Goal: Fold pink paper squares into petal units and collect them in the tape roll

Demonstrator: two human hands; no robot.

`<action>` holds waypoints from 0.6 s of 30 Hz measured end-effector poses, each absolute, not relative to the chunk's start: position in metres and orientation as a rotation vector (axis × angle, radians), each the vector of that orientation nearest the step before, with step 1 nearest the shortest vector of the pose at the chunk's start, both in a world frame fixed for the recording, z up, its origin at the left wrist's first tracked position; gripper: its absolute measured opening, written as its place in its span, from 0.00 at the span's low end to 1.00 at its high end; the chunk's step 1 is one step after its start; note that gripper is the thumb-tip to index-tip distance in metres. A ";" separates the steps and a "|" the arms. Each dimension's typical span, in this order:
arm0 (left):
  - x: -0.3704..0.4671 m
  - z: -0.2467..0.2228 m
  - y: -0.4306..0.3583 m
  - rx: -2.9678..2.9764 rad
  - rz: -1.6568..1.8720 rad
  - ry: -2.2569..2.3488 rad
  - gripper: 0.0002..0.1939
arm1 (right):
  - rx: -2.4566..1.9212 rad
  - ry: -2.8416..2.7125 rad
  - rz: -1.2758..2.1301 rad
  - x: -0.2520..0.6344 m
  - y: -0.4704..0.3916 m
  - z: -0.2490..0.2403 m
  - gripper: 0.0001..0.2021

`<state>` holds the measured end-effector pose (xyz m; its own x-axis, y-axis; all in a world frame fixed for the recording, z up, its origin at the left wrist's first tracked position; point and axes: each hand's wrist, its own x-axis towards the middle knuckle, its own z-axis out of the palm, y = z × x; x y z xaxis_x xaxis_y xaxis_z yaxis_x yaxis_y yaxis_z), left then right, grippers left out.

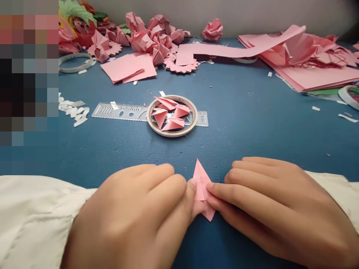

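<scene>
Between my two hands is a small folded piece of pink paper [201,186], pointed at the top and at the bottom. My left hand [134,209] pinches its left edge with the thumb, the other fingers curled in. From the other side, my right hand [269,201] grips the right edge between finger and thumb. Beyond them lies a roll of tape [149,125] on its side, with several folded pink paper pieces [175,123] inside its ring. Under the roll rests a clear stencil ruler [123,114].
Crumpled pink paper flowers [148,37] are heaped at the back left. Pink sheets [319,78] and a long pink strip [224,51] lie at the back right. Another tape roll [74,69] sits far left, near white paper scraps [80,112] on the blue table [252,123].
</scene>
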<state>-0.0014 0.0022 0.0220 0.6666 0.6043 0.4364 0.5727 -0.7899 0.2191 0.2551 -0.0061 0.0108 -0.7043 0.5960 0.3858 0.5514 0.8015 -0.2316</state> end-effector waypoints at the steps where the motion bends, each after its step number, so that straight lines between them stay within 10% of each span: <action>1: 0.001 0.020 0.000 2.828 0.762 0.986 0.11 | -0.857 -2.545 0.126 0.257 -0.007 0.010 0.14; 18: 0.008 0.005 -0.026 2.985 0.872 1.037 0.16 | -0.792 -2.594 0.157 0.258 -0.007 0.014 0.14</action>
